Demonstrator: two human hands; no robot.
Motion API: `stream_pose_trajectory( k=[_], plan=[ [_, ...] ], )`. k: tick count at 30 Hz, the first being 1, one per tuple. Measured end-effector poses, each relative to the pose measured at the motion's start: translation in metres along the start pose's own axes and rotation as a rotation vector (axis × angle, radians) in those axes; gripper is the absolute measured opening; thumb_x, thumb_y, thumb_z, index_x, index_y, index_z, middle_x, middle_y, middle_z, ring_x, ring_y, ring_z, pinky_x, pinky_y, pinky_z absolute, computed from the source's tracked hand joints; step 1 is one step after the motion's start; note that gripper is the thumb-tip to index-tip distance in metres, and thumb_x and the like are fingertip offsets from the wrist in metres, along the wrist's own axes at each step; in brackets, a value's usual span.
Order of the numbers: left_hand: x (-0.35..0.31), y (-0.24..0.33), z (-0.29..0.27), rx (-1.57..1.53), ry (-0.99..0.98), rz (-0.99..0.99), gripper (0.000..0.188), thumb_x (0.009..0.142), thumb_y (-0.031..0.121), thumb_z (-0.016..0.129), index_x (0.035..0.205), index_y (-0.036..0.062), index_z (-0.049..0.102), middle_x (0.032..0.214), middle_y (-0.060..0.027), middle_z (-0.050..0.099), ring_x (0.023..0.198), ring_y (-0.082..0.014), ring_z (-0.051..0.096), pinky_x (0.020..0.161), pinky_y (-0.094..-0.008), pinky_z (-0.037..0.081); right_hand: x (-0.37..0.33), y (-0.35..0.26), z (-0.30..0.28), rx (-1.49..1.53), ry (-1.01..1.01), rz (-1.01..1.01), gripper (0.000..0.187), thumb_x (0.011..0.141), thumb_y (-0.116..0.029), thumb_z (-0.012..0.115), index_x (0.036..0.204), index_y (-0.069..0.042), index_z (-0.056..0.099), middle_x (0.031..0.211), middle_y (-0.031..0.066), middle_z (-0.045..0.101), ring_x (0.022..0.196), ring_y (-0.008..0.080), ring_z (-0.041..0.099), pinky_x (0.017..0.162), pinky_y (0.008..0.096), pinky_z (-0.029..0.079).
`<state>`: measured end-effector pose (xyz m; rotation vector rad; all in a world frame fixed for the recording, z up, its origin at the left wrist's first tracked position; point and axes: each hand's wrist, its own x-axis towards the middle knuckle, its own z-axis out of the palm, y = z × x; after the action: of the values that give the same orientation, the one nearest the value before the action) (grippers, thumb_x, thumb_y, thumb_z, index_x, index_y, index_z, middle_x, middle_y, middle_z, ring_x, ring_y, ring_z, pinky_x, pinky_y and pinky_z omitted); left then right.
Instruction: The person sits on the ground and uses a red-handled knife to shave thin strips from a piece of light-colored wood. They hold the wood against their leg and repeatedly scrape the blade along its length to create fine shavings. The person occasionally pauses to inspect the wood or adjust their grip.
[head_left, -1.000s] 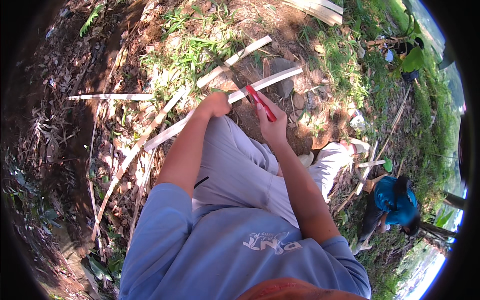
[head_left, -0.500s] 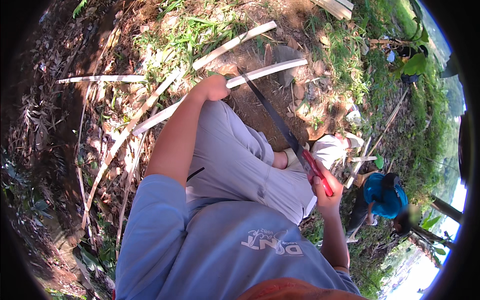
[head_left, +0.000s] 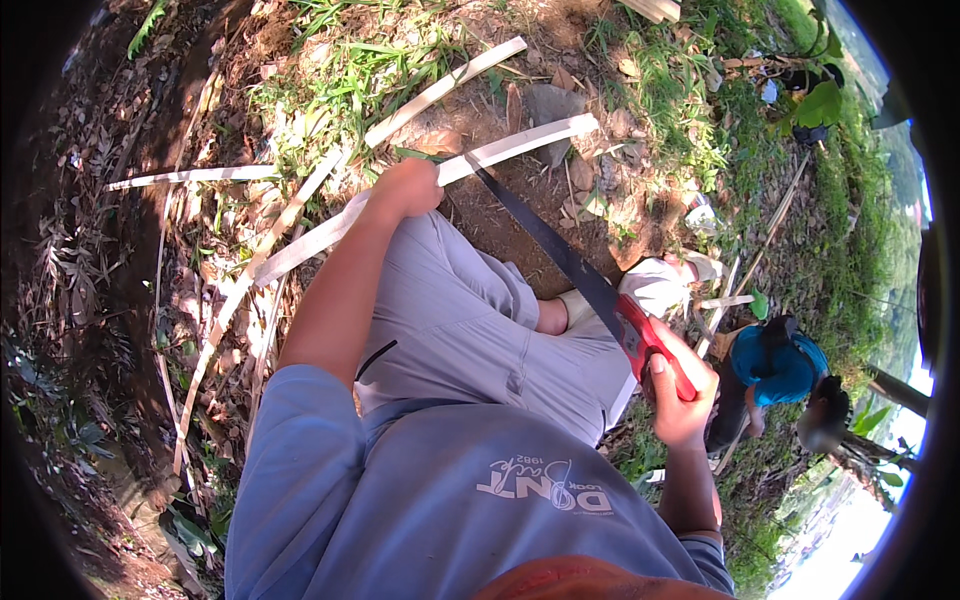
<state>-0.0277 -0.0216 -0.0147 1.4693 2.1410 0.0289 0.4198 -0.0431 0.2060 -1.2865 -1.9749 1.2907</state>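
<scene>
- R hand (head_left: 685,385) has pulled back over the last sec: was near the slat (head_left: 530,140), now well right of L hand (head_left: 411,187), just beside our thigh (head_left: 545,375).
- So only the tip end of the saw (head_left: 555,248) meets the slat, just right of L fingers; we'd call that abt the pull end of a stroke.
- R fingers: closed rnd the red handle (head_left: 640,335), thumb showing on top.
- L fingers: curled tight rnd slat, hold unchanged; fingertips hidden.
- Slat runs out both sides of L fist, looks one pc; can't tell cut depth, prob. not thru yet.
- 2nd slat (head_left: 450,90) lies fwd of L fingers, rock (head_left: 548,105) fwd-right; neither touched by us.
</scene>
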Motion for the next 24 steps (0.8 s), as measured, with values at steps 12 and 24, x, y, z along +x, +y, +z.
stream_pose_trajectory(
  k=[12, 24],
  plan=[
    [-0.017, 0.013, -0.001, 0.117, 0.038, 0.019, 0.028, 0.090, 0.025, 0.074, 0.108, 0.0045, 0.079, 0.111, -0.0203, 0.077, 0.106, -0.0385, 0.075, 0.093, -0.0495, 0.061, 0.083, 0.068, 0.143, 0.153, 0.020, -0.109, 0.039, 0.103, -0.004, 0.068, 0.142, 0.002, 0.067, 0.109, 0.0167, 0.081, 0.087, 0.0080, 0.068, 0.079, 0.0255, 0.055],
    [-0.013, 0.006, 0.004, 0.114, 0.055, 0.014, 0.030, 0.090, 0.025, 0.070, 0.109, 0.0024, 0.075, 0.110, -0.0203, 0.076, 0.109, -0.0379, 0.074, 0.095, -0.0500, 0.060, 0.189, 0.092, 0.251, 0.288, 0.113, -0.343, 0.041, 0.106, -0.013, 0.067, 0.145, -0.001, 0.065, 0.114, 0.0167, 0.080, 0.089, 0.0113, 0.070, 0.081, 0.0292, 0.056]
  ],
)
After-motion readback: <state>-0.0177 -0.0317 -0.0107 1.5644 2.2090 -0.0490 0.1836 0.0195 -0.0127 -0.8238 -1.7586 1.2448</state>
